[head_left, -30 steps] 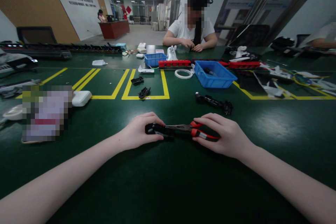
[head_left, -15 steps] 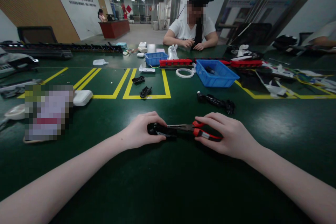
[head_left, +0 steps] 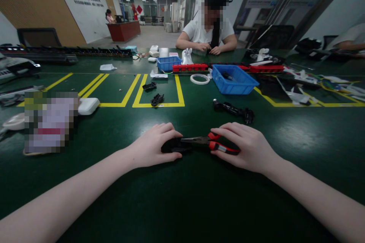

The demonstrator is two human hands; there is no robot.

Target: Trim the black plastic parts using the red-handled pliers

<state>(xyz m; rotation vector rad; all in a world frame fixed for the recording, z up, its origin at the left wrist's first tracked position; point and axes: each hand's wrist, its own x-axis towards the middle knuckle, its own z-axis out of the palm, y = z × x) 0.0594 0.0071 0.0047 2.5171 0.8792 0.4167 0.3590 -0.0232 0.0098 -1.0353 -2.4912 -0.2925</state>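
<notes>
My left hand (head_left: pixel 155 145) is closed round a small black plastic part (head_left: pixel 172 145) that rests on the green table (head_left: pixel 182 197). My right hand (head_left: pixel 246 147) grips the red and black handles of a pair of pliers (head_left: pixel 212 143). The pliers' dark jaws point left and meet the black part between my hands. Both hands lie low on the table, near its front middle.
A long black part (head_left: pixel 234 110) lies just beyond my right hand. Two small black parts (head_left: pixel 156 100) sit inside yellow floor-tape lines. Farther back are blue bins (head_left: pixel 234 79), a white tape ring (head_left: pixel 200 79), red strips (head_left: pixel 189 68) and a person seated opposite (head_left: pixel 209 32). A white case (head_left: pixel 89 105) lies at left.
My left hand has closed further over the black part, hiding more of it. The pliers and my right hand have barely shifted.
</notes>
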